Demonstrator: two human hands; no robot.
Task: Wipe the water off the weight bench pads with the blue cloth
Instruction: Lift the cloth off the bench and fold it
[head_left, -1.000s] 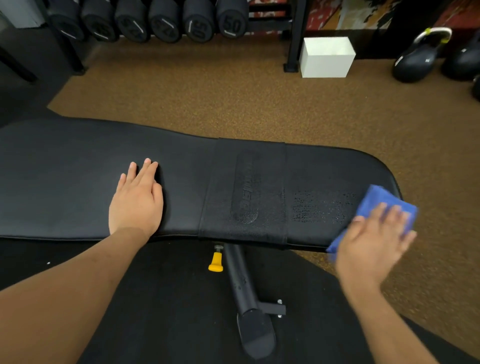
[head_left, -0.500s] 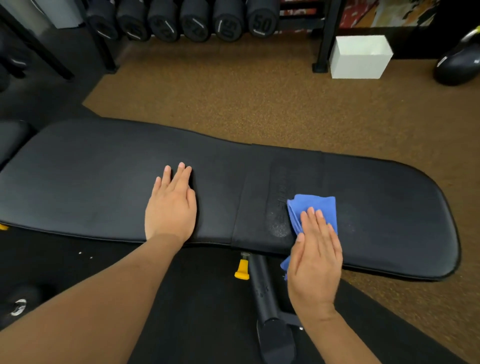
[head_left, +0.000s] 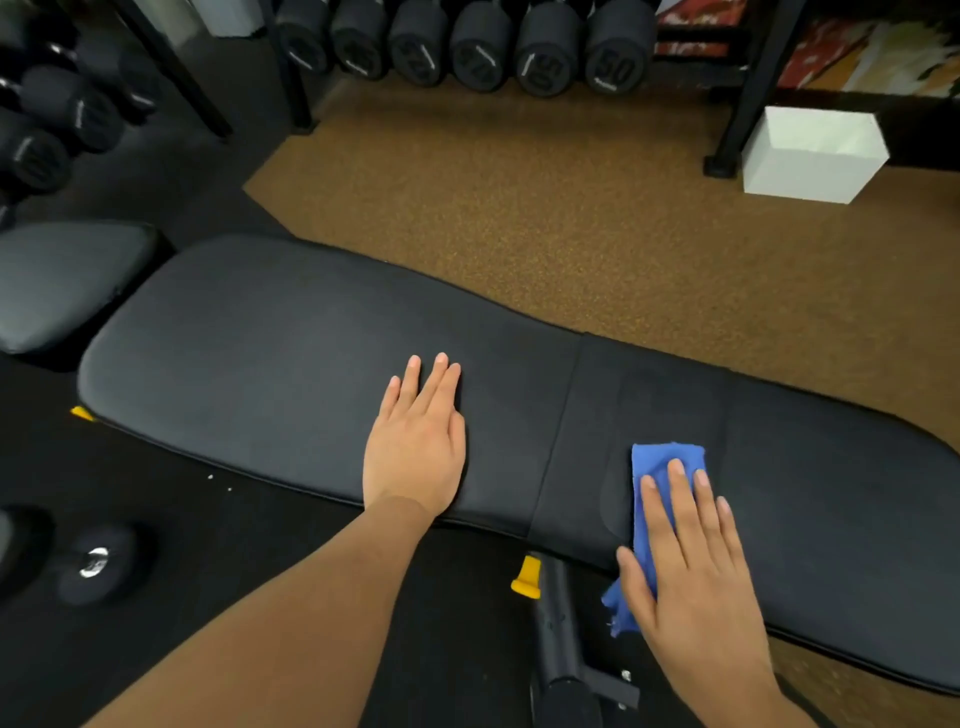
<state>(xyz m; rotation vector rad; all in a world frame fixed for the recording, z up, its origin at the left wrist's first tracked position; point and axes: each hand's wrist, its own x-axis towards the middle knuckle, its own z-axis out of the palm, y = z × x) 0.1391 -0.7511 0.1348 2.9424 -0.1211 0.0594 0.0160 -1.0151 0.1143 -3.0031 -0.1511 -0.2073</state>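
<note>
Right hand (head_left: 696, 566) flat, fingers straight, pressing cloth (head_left: 665, 457) onto long pad (head_left: 260, 364) at its middle band, by the near edge. The cloth's tail hangs off that edge beside the palm. Left hand (head_left: 415, 452) also flat, holding nothing, resting on the pad well apart to the left. Pad's long axis runs upper left to lower right. The cloth sits under the right hand, so strokes likely follow that axis. No droplets discernible. Seat pad (head_left: 62, 280) lies just past the left end, neither hand on it. 1 white box (head_left: 810, 156) on the floor, open-topped, nothing seen inside.
</note>
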